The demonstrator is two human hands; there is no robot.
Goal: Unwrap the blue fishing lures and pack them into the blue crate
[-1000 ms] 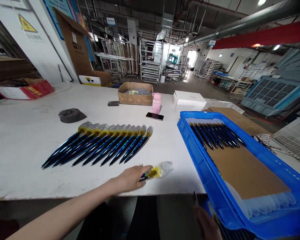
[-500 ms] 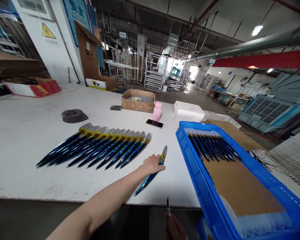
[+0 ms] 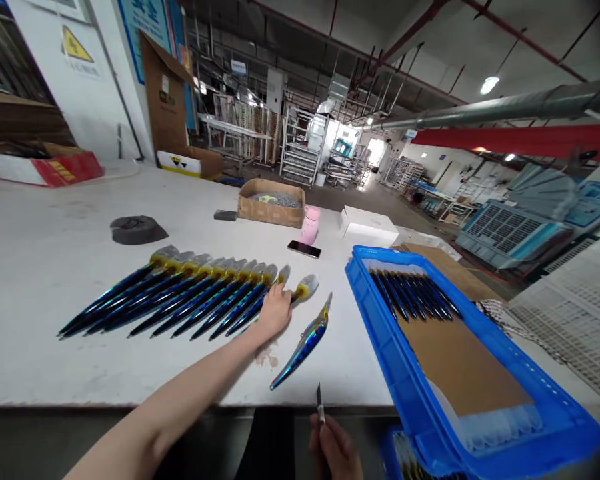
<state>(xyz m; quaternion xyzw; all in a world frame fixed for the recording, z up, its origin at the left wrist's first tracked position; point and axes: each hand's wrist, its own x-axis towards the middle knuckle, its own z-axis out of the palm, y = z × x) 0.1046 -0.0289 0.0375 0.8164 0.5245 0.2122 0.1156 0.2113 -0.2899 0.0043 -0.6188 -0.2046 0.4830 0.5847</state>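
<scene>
My left hand (image 3: 277, 311) is closed over a blue-black fishing lure (image 3: 300, 292) with a yellow head and a clear lip, at the right end of a row. Much of that lure's body is hidden under the hand. The row of similar fishing lures (image 3: 200, 300) lies slanted on the white table. A single lure (image 3: 307, 343) lies apart on the right, tail towards the table's front edge. Low in view, my right hand (image 3: 334, 447) grips a small knife (image 3: 320, 403), its dark blade pointing up, just off the table edge.
A blue crate (image 3: 375, 340) holds more lures on cardboard at the right. Farther back on the table (image 3: 55, 287) are a grey cloth-like bundle (image 3: 137, 229), a phone (image 3: 304, 249), a pink bottle (image 3: 310, 225), a cardboard box (image 3: 270, 211) and a white box (image 3: 367, 225).
My left hand has let go of the single lure, which stays on the table, and moved left onto the row's end lure, now shifted right. My right hand has risen slightly with the knife.
</scene>
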